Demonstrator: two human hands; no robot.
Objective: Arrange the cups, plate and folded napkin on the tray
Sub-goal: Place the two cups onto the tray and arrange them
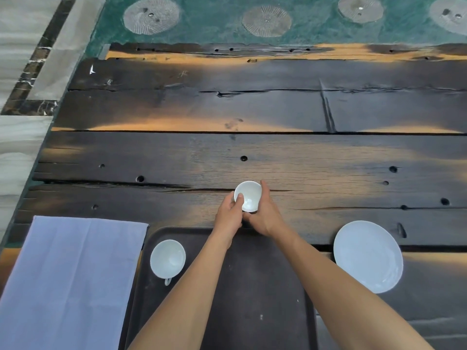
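Observation:
A small white cup (249,195) is held tilted just beyond the far edge of the dark tray (252,286). My left hand (228,215) grips its left rim with the thumb inside. My right hand (265,213) wraps its right side and underside. A second white cup (168,258) with a handle stands upright in the tray's far left corner. To the right of the tray, a white plate (367,256) lies on the table. A pale lilac napkin (68,279) lies spread flat on the table, left of the tray.
The table (252,109) is made of dark, cracked wooden planks with holes. Its left edge runs diagonally beside a pale striped floor (15,72). Beyond the far edge lies a green carpet (214,24) with round pale patterns.

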